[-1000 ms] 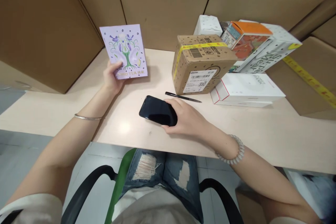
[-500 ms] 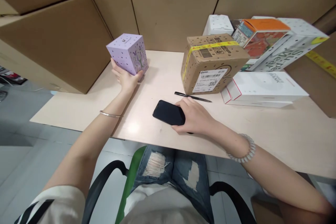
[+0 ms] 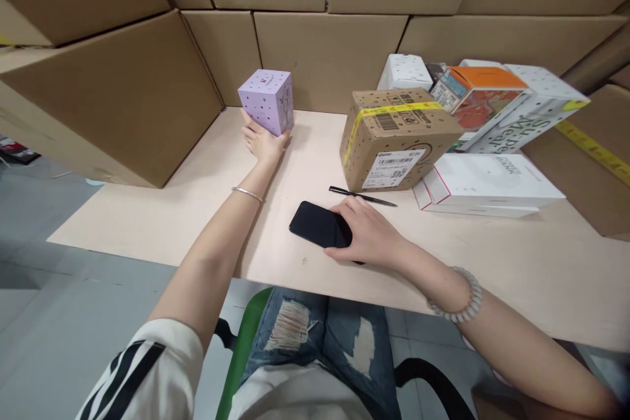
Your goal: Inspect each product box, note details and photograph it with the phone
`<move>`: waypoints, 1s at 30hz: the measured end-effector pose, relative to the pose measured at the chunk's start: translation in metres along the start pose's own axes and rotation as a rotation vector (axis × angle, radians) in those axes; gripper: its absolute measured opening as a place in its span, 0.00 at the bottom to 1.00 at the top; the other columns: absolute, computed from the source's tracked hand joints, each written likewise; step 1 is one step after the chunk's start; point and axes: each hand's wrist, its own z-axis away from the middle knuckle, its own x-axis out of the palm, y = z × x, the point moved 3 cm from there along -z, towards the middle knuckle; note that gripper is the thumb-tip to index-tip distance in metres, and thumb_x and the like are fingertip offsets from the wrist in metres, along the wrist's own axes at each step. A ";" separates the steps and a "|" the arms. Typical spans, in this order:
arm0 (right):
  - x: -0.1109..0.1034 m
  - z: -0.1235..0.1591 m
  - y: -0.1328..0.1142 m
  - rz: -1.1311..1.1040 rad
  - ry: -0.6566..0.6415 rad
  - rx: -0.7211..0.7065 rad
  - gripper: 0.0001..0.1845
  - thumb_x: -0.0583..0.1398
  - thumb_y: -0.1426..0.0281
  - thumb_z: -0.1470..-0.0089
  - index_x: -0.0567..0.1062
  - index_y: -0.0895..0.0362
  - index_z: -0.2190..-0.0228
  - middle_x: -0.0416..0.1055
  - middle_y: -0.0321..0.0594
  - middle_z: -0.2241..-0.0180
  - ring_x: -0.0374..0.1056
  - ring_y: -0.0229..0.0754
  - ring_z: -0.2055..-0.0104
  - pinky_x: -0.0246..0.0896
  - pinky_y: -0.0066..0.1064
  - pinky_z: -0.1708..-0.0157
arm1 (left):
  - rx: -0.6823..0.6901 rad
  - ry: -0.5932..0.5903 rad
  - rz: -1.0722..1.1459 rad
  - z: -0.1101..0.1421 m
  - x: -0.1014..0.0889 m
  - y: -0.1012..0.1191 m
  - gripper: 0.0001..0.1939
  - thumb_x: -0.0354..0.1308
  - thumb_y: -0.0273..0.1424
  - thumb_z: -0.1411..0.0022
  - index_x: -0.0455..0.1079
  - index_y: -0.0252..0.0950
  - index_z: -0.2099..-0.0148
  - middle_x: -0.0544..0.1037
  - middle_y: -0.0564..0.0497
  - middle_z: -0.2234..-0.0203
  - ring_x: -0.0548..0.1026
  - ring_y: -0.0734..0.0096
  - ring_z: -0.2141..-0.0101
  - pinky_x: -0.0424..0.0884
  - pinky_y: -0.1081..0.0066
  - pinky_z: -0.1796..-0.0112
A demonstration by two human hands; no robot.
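Observation:
My left hand (image 3: 262,139) reaches to the far side of the beige table (image 3: 162,216) and grips a small lilac dotted box (image 3: 267,100) from its near side, low over or on the tabletop. My right hand (image 3: 367,233) rests on the table near the front edge, fingers closed over the right end of a black phone (image 3: 317,224) that lies flat, screen dark. A black pen (image 3: 363,196) lies just behind that hand.
A taped brown parcel (image 3: 394,138) with a shipping label stands right of centre. Flat white boxes (image 3: 485,185) and a pile of white and orange cartons (image 3: 497,102) lie at the right. Large cardboard cartons (image 3: 108,92) wall in the table's back and left.
My left hand has turned the lilac box from its printed face to a corner view and carried it away from me, down toward the table's back. The right hand stays on the phone.

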 end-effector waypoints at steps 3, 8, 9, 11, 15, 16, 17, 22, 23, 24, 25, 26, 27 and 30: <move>0.000 -0.001 0.001 -0.004 -0.003 -0.007 0.35 0.75 0.57 0.51 0.78 0.62 0.46 0.76 0.55 0.49 0.74 0.62 0.45 0.73 0.55 0.43 | 0.000 0.017 -0.014 -0.007 0.009 0.007 0.65 0.78 0.33 0.45 0.42 0.26 0.19 0.63 0.25 0.31 0.67 0.39 0.30 0.59 0.51 0.26; 0.000 0.000 0.002 -0.003 0.010 -0.040 0.35 0.75 0.56 0.50 0.78 0.62 0.46 0.76 0.54 0.50 0.73 0.61 0.46 0.73 0.55 0.44 | 0.002 0.013 -0.034 -0.014 0.022 0.016 0.63 0.77 0.34 0.44 0.43 0.25 0.19 0.63 0.25 0.31 0.68 0.39 0.31 0.58 0.52 0.26; -0.001 0.001 0.003 -0.002 0.010 -0.042 0.36 0.75 0.56 0.50 0.78 0.62 0.46 0.76 0.54 0.50 0.73 0.61 0.46 0.73 0.55 0.44 | 0.002 0.014 -0.040 -0.015 0.023 0.018 0.63 0.77 0.34 0.44 0.43 0.24 0.19 0.63 0.24 0.31 0.68 0.39 0.31 0.59 0.53 0.26; -0.001 0.001 0.003 0.002 0.002 -0.041 0.36 0.76 0.56 0.50 0.78 0.64 0.46 0.76 0.56 0.49 0.73 0.61 0.46 0.73 0.55 0.44 | 0.000 0.015 -0.044 -0.016 0.024 0.021 0.62 0.77 0.34 0.44 0.44 0.24 0.19 0.63 0.25 0.31 0.68 0.39 0.31 0.59 0.53 0.26; -0.002 0.000 0.003 0.018 0.001 -0.063 0.39 0.76 0.50 0.49 0.79 0.64 0.46 0.77 0.56 0.49 0.74 0.61 0.47 0.73 0.55 0.45 | -0.019 -0.040 0.000 -0.016 0.021 0.020 0.70 0.78 0.37 0.46 0.37 0.30 0.17 0.61 0.25 0.28 0.65 0.38 0.28 0.55 0.50 0.25; -0.003 -0.001 0.003 0.016 0.019 -0.080 0.38 0.74 0.48 0.47 0.79 0.62 0.47 0.78 0.55 0.50 0.74 0.60 0.48 0.73 0.54 0.46 | -0.019 -0.056 0.023 -0.014 0.018 0.018 0.71 0.78 0.40 0.46 0.35 0.32 0.16 0.58 0.26 0.27 0.63 0.38 0.27 0.54 0.49 0.24; -0.005 -0.001 0.003 0.013 0.054 -0.097 0.35 0.72 0.47 0.44 0.80 0.61 0.48 0.79 0.54 0.51 0.75 0.59 0.49 0.73 0.52 0.48 | -0.014 -0.064 0.051 -0.011 0.013 0.015 0.71 0.77 0.42 0.45 0.33 0.34 0.16 0.56 0.27 0.25 0.61 0.39 0.25 0.52 0.49 0.23; -0.036 0.008 0.010 0.038 0.460 -0.017 0.20 0.60 0.56 0.31 0.72 0.51 0.74 0.75 0.38 0.74 0.72 0.45 0.69 0.67 0.39 0.64 | 0.267 -0.123 0.351 0.029 -0.016 0.005 0.55 0.65 0.48 0.31 0.37 0.43 0.17 0.50 0.37 0.20 0.47 0.56 0.19 0.45 0.54 0.21; -0.047 0.013 0.016 0.051 0.589 0.050 0.22 0.59 0.57 0.31 0.68 0.50 0.77 0.70 0.36 0.78 0.69 0.43 0.72 0.64 0.38 0.68 | 0.375 -0.205 0.430 0.040 -0.020 0.006 0.53 0.66 0.51 0.32 0.40 0.47 0.18 0.50 0.40 0.20 0.49 0.57 0.19 0.47 0.53 0.22; -0.058 0.018 0.024 0.066 0.732 0.120 0.23 0.58 0.57 0.31 0.64 0.49 0.78 0.67 0.36 0.80 0.67 0.42 0.75 0.63 0.38 0.70 | 0.489 -0.304 0.496 0.051 -0.021 0.009 0.55 0.70 0.55 0.36 0.44 0.49 0.19 0.50 0.41 0.19 0.50 0.55 0.19 0.48 0.52 0.22; -0.070 0.023 0.034 0.080 0.877 0.186 0.22 0.58 0.57 0.32 0.64 0.48 0.77 0.67 0.36 0.79 0.67 0.44 0.74 0.64 0.40 0.69 | 0.584 -0.393 0.544 0.061 -0.020 0.013 0.61 0.74 0.59 0.43 0.47 0.49 0.19 0.49 0.41 0.19 0.49 0.51 0.19 0.48 0.50 0.22; -0.081 0.028 0.045 0.090 1.022 0.237 0.19 0.58 0.56 0.32 0.67 0.47 0.75 0.69 0.38 0.76 0.69 0.47 0.71 0.67 0.42 0.66 | 0.657 -0.477 0.581 0.068 -0.017 0.018 0.68 0.79 0.61 0.52 0.50 0.48 0.20 0.48 0.41 0.19 0.47 0.46 0.19 0.47 0.48 0.22; -0.090 0.032 0.057 0.096 1.124 0.272 0.13 0.59 0.56 0.34 0.71 0.47 0.69 0.74 0.41 0.70 0.73 0.51 0.65 0.71 0.47 0.60 | 0.708 -0.542 0.610 0.073 -0.011 0.024 0.75 0.82 0.62 0.61 0.51 0.46 0.20 0.47 0.39 0.19 0.45 0.42 0.19 0.45 0.47 0.22; -0.102 0.030 0.094 0.014 1.154 0.382 0.15 0.60 0.58 0.37 0.74 0.50 0.52 0.79 0.50 0.50 0.76 0.58 0.49 0.71 0.59 0.43 | 0.782 -0.669 0.688 0.077 0.015 0.045 0.85 0.85 0.60 0.75 0.49 0.45 0.20 0.43 0.36 0.18 0.41 0.36 0.18 0.46 0.42 0.22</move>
